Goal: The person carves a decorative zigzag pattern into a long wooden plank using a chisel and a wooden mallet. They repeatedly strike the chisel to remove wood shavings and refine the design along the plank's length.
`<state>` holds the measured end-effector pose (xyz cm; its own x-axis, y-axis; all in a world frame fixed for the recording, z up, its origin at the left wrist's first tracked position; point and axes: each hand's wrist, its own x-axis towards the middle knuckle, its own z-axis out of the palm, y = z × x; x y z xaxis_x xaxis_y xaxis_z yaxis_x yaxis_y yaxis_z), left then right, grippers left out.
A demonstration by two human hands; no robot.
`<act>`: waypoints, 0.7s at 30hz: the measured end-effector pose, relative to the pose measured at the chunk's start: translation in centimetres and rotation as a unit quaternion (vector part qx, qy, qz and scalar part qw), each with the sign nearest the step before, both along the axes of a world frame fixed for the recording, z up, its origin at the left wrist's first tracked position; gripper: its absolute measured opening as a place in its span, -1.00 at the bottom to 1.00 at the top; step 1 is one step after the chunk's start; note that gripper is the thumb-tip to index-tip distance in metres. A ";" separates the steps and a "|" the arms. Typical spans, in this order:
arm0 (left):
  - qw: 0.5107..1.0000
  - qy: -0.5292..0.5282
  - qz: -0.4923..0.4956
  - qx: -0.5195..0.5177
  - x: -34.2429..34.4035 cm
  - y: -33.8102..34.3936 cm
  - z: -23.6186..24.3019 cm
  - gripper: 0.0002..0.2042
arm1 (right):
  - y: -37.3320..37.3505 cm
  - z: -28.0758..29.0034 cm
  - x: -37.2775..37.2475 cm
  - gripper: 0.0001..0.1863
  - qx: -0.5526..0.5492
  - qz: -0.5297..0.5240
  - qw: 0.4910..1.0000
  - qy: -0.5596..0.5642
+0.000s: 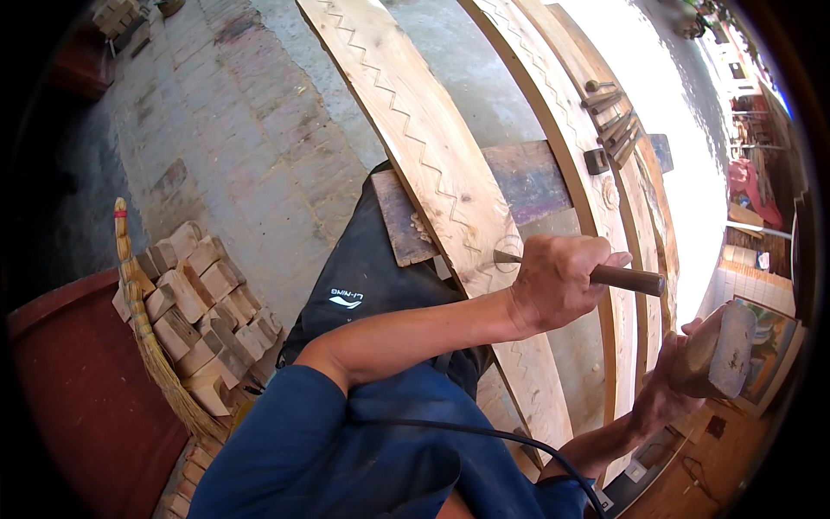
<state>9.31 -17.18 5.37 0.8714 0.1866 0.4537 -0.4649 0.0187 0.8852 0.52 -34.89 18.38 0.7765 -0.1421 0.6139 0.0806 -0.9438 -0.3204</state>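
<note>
My left hand [562,281] is closed around a wood chisel [635,281], its wooden handle sticking out to the right of the fist. The chisel's metal blade tip rests at or just above a carved round mark on a pale plank [415,112]. A zigzag line runs along that plank. Off to the right, my right hand [670,376] grips a wooden mallet [731,350], whose block head is raised beside the planks. The mallet's handle is mostly hidden by the hand.
Another zigzag-marked plank [553,95] lies to the right, with several wooden-handled tools [616,125] beyond it. A dark board [532,173] crosses underneath. At left are a pile of wood blocks [203,298], a straw broom [143,324] and a red-brown panel [78,381].
</note>
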 end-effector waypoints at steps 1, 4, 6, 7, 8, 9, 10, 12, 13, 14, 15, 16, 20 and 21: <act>1.000 -0.001 0.000 0.000 0.0 0.0 -0.1 -0.57 | -0.4 0.5 0.3 -0.31 0.016 0.013 0.999 -0.036; 1.000 -0.004 0.002 0.003 0.0 -0.1 -0.4 -0.57 | -1.4 3.4 1.1 -0.22 0.086 0.002 0.990 -0.111; 1.000 -0.005 0.009 -0.001 -0.1 -0.1 -0.4 -0.56 | -1.9 4.7 1.0 -0.22 0.108 0.011 0.984 -0.144; 1.000 0.001 0.005 0.001 -0.2 -0.1 -0.4 -0.56 | -2.3 5.3 0.9 -0.26 0.119 0.018 0.979 -0.165; 1.000 0.007 -0.002 0.000 -0.2 0.0 -0.2 -0.56 | -4.2 6.5 0.3 -0.31 0.109 0.048 0.978 -0.174; 1.000 0.012 -0.007 0.004 -0.2 0.0 -0.2 -0.56 | -4.5 7.5 0.2 -0.39 0.135 0.086 0.967 -0.200; 1.000 0.006 -0.007 0.005 -0.3 0.0 -0.2 -0.55 | -4.6 8.5 0.2 -0.47 0.158 0.125 0.953 -0.225; 1.000 -0.007 -0.004 0.012 -0.4 0.0 -0.5 -0.55 | -3.8 10.3 0.7 -0.61 0.267 0.216 0.896 -0.283; 1.000 -0.003 -0.002 0.013 -0.5 0.1 -0.5 -0.55 | -3.8 10.9 0.8 -0.66 0.315 0.259 0.863 -0.298; 1.000 -0.002 0.002 0.013 -0.5 0.3 -0.4 -0.55 | -5.3 11.7 0.2 -0.65 0.359 0.301 0.835 -0.289; 1.000 -0.002 0.000 0.014 -0.5 0.2 -0.3 -0.55 | -5.1 9.9 0.1 -0.62 0.342 0.257 0.864 -0.265; 1.000 -0.009 0.002 0.010 -0.5 0.0 -0.3 -0.55 | -4.9 8.0 0.0 -0.60 0.322 0.214 0.891 -0.238; 1.000 -0.014 -0.004 0.016 -0.8 0.3 -0.4 -0.54 | 0.8 1.7 1.4 -0.45 -0.168 0.020 0.977 0.133; 1.000 -0.008 -0.002 0.012 -0.9 0.4 -0.3 -0.54 | -0.6 1.8 0.6 -0.51 -0.132 -0.036 0.989 0.048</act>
<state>8.42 -16.75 5.07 0.8652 0.1708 0.4715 -0.4784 -0.0008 0.8781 1.16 -35.45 20.21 0.8269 -0.0433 0.5607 -0.0079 -0.9978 -0.0654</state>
